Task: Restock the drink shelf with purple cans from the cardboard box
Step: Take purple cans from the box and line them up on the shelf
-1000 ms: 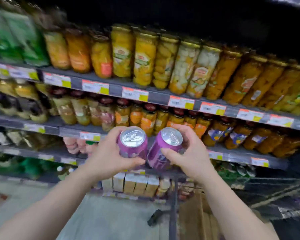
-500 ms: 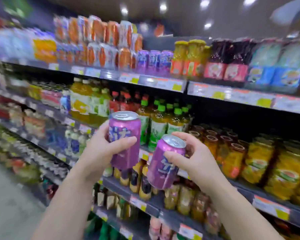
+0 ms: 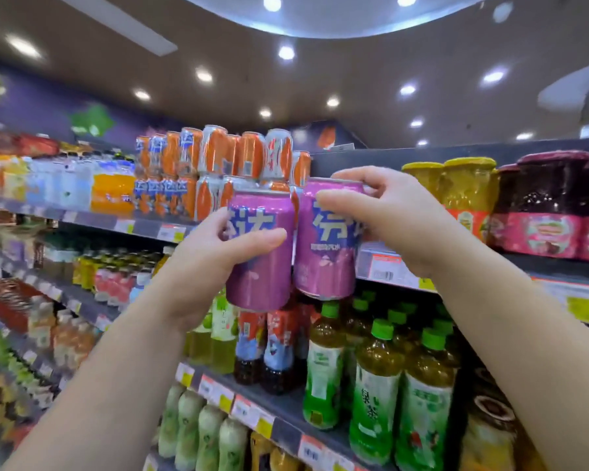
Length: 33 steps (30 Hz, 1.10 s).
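The left hand [image 3: 215, 263] wraps its curled fingers and thumb around the middle of a smooth, glossy purple can [image 3: 261, 253], held upright. The right hand [image 3: 398, 215] grips a second purple can [image 3: 327, 239] near its rim, fingers over the top. Both metal cylinders are raised side by side, nearly touching, before the top shelf [image 3: 391, 266], just right of stacked orange cans [image 3: 218, 164].

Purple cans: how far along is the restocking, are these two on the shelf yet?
Not yet. The left hand grips one purple can and the right hand another, both raised at the top shelf beside the orange cans. No placed purple cans are visible. Setting them down remains.
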{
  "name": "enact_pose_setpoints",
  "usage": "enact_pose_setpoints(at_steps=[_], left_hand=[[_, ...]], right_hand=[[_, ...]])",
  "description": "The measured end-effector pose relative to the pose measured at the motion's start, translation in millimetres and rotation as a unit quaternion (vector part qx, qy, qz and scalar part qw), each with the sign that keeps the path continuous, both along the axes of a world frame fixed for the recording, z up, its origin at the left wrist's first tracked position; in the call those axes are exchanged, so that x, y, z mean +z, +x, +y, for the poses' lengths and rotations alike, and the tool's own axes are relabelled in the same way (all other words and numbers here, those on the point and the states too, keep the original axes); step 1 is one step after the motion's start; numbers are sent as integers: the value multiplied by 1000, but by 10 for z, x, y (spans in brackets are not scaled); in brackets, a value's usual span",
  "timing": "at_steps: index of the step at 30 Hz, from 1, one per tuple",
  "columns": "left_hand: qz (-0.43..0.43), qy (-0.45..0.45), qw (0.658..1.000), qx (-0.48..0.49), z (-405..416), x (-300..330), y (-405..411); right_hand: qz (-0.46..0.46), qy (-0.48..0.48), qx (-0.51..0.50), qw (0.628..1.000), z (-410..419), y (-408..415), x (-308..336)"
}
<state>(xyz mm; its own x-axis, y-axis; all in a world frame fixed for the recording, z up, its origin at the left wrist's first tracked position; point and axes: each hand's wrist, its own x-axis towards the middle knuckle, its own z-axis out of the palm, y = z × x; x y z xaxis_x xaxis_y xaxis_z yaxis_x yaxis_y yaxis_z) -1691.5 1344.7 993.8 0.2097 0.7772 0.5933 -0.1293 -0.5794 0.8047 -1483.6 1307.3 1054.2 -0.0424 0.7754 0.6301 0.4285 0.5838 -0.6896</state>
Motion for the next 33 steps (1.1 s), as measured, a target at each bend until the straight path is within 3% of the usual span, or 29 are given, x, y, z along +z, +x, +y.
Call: enact_pose_setpoints(at_steps=[5, 15, 20, 28, 33], left_hand=[[27, 25, 999, -36, 509, 380, -7], [14, 28, 997, -70, 1828, 918, -22], [91, 15, 991, -92, 2229, 849, 73], [160, 29, 982, -97, 2477, 755, 248], [190, 38, 978, -80, 2502, 769, 262]], right_hand=[[-18, 24, -62, 998, 389, -43, 337], [57, 19, -241, 969, 1364, -95, 550], [50, -20, -321, 946, 1658, -144, 365], [-6, -68, -318, 946, 1668, -156, 326], [-109, -191, -315, 923, 1546, -34, 232]])
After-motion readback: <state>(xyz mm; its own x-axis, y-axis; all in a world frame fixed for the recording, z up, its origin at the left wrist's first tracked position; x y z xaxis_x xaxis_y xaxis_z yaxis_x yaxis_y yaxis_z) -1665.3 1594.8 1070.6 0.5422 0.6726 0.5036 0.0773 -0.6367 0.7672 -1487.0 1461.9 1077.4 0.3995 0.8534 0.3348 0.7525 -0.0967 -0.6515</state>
